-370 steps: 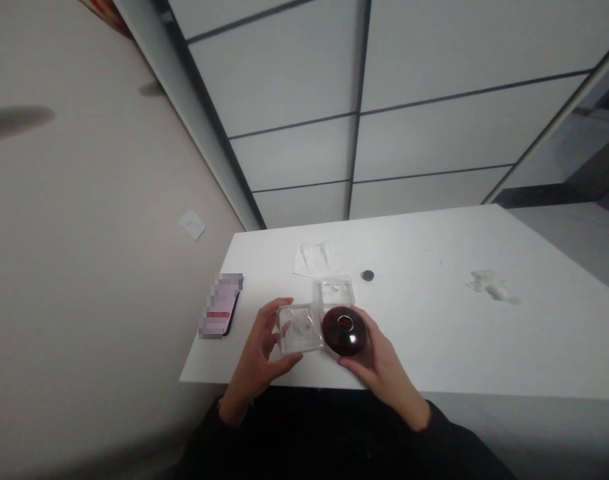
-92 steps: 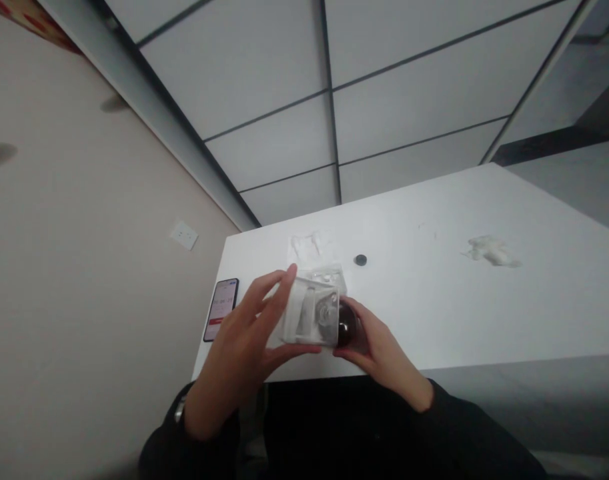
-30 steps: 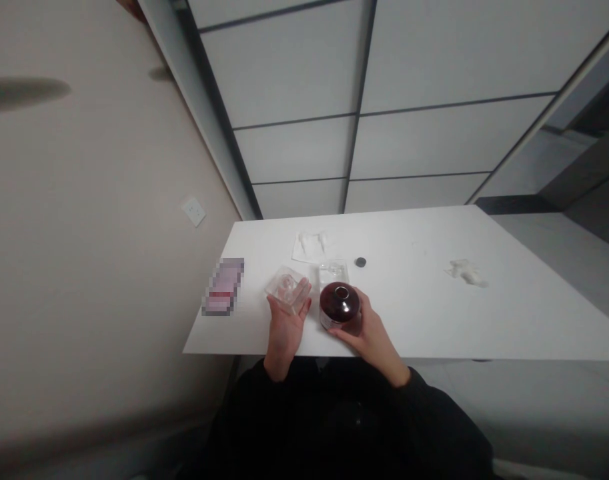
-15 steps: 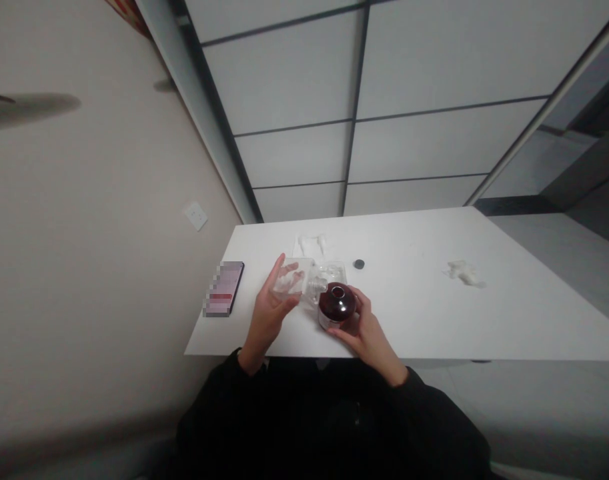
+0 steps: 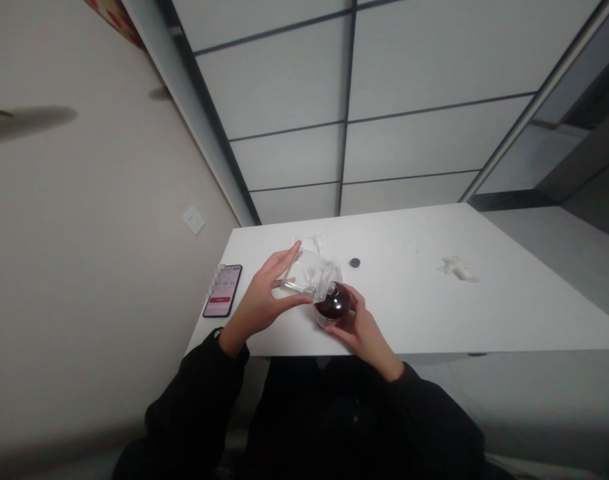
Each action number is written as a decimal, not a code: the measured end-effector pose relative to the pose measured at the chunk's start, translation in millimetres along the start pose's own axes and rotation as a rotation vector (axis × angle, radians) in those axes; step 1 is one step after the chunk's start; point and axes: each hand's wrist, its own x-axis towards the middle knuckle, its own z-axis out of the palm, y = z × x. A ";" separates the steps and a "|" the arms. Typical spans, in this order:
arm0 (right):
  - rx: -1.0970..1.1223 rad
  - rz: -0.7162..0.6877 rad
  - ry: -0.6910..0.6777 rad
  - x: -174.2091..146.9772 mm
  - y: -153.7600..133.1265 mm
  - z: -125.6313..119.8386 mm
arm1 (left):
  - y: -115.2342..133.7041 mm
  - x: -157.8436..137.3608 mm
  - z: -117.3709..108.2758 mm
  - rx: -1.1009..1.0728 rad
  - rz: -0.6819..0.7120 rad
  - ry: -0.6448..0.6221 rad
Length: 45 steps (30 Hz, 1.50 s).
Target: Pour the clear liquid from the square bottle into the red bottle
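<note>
My left hand (image 5: 271, 293) is wrapped around a clear bottle (image 5: 307, 273), thumb below and fingers above. The bottle is tipped, and its neck points down to the right at the mouth of a dark red-brown round bottle (image 5: 333, 303). Whether the neck touches that mouth or enters it I cannot tell. My right hand (image 5: 361, 327) holds the brown bottle upright from its right side, close to the table's front edge. A small dark cap (image 5: 355, 263) lies on the table beyond the hands. Behind the clear bottle, a clear plastic piece is mostly hidden.
A phone (image 5: 223, 291) with its screen lit lies at the left of the white table (image 5: 409, 307). Crumpled white tissue (image 5: 458, 268) is on the right side. More white tissue (image 5: 311, 243) lies behind the clear bottle. A wall with a socket (image 5: 193, 220) stands at the left.
My left hand has raised and tilted the clear bottle, bringing its neck down onto or over the brown bottle's mouth. My right hand keeps holding the brown bottle. The view has shifted slightly.
</note>
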 end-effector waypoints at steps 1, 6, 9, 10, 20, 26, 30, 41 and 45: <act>0.003 0.000 0.001 0.0 0.0 0.0 | 4.2 1.6 -0.9 0.050 0.015 -0.020; 0.013 0.007 -0.004 -0.4 1.7 0.8 | 20.7 10.7 -3.0 0.225 0.075 -0.125; 0.019 0.003 -0.004 -0.5 1.4 0.9 | 28.4 16.6 -3.0 0.247 0.090 -0.156; 0.023 0.001 -0.003 -0.4 0.9 0.8 | 30.6 18.3 -3.1 0.265 0.107 -0.170; 0.029 0.023 -0.010 -0.7 -0.1 0.8 | 47.8 26.6 -2.4 0.690 0.235 -0.339; 0.049 0.040 0.000 -1.6 1.6 1.5 | 58.4 34.2 3.1 0.762 0.247 -0.378; 0.072 0.057 0.001 -1.6 3.5 2.8 | 68.1 36.8 11.1 0.880 0.294 -0.415; 0.134 0.117 -0.011 -0.5 -5.4 0.9 | 77.8 37.0 26.7 1.019 0.339 -0.421; 0.149 0.130 -0.018 0.2 -8.4 0.9 | 81.8 36.3 30.5 1.037 0.342 -0.425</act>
